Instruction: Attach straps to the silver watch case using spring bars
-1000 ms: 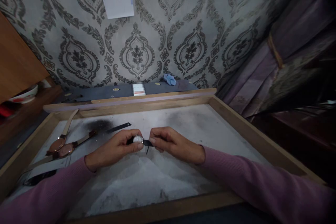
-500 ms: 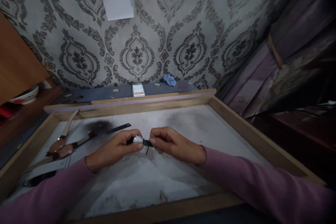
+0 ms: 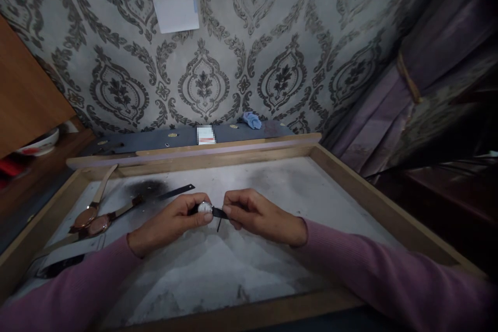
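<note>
Your left hand pinching a small round silver-cased wristwatch, your right hand pinching its narrow black strap, above a wood-framed white tray

1 silver-cased watch between left hand and right hand. 2 rose-gold watches left of left hand. 1 black strip just beyond it. 1 blue cloth beyond right hand.

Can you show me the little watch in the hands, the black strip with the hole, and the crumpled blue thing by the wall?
Watch (image 3: 203, 207), head view: on its pale dial.
Black strip (image 3: 176, 192), head view: on its flat middle.
Crumpled blue thing (image 3: 252, 120), head view: on its folds.
</note>
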Motion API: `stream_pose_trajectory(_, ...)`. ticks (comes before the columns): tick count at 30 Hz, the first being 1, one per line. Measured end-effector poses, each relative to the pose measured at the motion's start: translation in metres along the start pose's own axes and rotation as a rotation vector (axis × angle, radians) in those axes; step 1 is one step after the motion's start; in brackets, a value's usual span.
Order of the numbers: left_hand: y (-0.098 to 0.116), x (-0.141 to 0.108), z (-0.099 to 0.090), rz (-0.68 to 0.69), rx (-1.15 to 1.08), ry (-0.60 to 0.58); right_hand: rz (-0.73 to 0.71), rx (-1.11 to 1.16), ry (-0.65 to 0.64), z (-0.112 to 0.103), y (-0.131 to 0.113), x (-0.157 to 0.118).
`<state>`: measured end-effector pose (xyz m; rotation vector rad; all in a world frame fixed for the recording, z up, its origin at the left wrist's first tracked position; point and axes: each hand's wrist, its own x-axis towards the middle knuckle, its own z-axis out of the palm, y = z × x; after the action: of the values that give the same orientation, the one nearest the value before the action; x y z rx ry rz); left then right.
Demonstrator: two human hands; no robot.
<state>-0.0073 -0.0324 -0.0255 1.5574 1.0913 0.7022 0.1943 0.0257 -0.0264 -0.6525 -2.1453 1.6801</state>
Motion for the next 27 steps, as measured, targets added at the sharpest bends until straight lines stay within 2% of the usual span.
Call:
stream_pose_trajectory(22,-0.0051,0.0019,-0.0008,-0.027,-0.079,-0.023,-0.015,-0.028,-0.043,-0.0037,0.0029,0.0011)
stream_pose_trajectory(27,-0.0087,0.0003,0.0036,-0.026,-0.114,0.011,-0.026,-0.053,-0.05,-0.0041,0.0022,0.0005)
